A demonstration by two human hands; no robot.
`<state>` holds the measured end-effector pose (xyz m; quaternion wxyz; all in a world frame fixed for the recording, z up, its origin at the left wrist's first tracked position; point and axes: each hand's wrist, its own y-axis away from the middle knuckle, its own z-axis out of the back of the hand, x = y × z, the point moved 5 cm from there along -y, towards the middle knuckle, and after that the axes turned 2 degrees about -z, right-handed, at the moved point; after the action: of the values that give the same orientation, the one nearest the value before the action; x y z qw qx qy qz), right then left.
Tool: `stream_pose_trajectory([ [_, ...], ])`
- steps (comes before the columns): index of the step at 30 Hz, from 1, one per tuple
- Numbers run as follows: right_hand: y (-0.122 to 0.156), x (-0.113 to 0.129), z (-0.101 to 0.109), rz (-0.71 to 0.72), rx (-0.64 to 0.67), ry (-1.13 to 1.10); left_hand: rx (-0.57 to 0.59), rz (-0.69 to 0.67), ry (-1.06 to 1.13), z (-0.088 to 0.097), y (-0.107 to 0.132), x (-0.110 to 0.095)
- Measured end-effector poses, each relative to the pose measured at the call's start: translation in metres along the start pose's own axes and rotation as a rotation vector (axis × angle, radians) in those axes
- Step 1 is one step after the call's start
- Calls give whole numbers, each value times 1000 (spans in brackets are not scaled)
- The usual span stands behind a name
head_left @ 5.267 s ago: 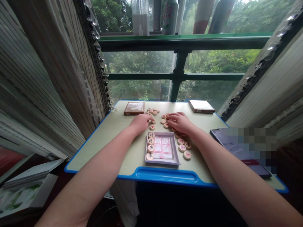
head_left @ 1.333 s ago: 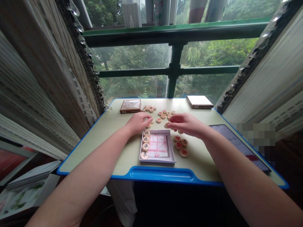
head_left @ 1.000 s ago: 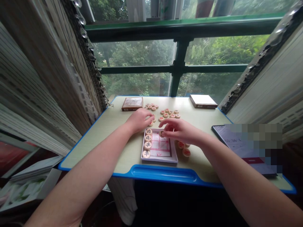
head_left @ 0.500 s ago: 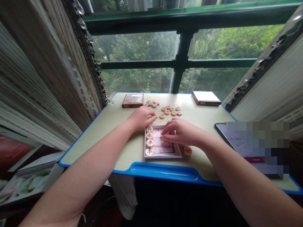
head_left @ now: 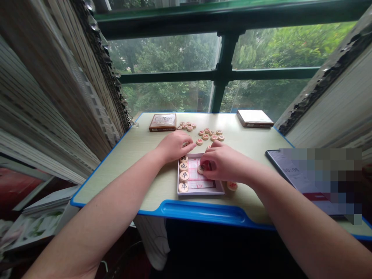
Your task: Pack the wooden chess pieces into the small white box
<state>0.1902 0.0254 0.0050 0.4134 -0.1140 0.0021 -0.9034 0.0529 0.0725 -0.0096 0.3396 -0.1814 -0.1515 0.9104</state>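
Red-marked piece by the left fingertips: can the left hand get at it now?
Probably yes: the red-marked piece lies on the table just right of the left hand, with nothing visible between them. Whether that hand holds something is unclear.

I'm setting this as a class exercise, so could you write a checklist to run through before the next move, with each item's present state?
1. Right hand has its fingers on a xiangqi piece: ok.
2. That piece rests on the floor of the tray: cannot tell.
3. Four black-marked pieces line the tray's left wall, face up: ok.
4. Left hand holds a piece: cannot tell; its fingers hide what is beneath.
5. Tabletop right of the tray free of pieces: not ok; a red-marked piece lies there.
6. Phone apart from the tray: ok.
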Motion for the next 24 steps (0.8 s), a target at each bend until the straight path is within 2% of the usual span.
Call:
stream_pose_trajectory([
  [4, 1, 12, 5, 12, 16, -126, -5, 6, 21, 0, 0, 0],
  [7, 3, 27, 6, 83, 49, -271, -4, -3, 33, -1, -1, -1],
  [10, 4, 37, 4, 127, 53, -295, 2, -4, 33, -1, -1, -2],
  [16, 4, 39, -5, 99, 136, -282, 14, -15, 6, 0, -2, -3],
  [20, 5, 40, -5, 128, 122, -315, 29, -23, -1, 0, -2, -4],
  [24, 4, 40, -8, 86, 143, -330, 32, -21, -11, -1, -2, -3],
])
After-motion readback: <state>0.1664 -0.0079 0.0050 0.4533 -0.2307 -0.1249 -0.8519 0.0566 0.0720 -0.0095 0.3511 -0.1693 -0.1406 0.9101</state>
